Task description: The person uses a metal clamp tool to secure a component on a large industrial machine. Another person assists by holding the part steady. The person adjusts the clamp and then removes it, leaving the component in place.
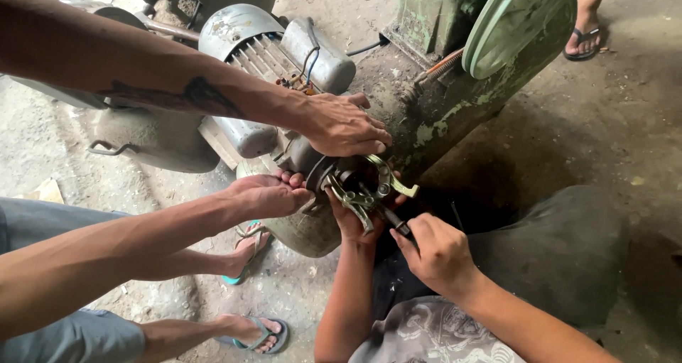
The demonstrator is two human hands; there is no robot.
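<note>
A metal puller with yellowish jaws (369,189) is hooked around a dark pulley (339,172) at the end of a grey electric motor (263,47). My left hand (353,224) cups the puller from below and grips it. Just to the right, my right hand (440,253) is closed around a dark tool (398,225) that meets the puller's centre screw. A co-worker's tattooed arm reaches in from the upper left, its hand (341,125) pressing on top of the motor end. Another co-worker's hand (266,194) holds the motor's left side.
A worn green machine (455,114) with a large green wheel (511,22) stands behind the motor. A co-worker's legs in flip-flops (252,334) are at the lower left, and a sandalled foot (586,35) at the top right. My dark-trousered knee (561,256) is on the right. The floor is dirty concrete.
</note>
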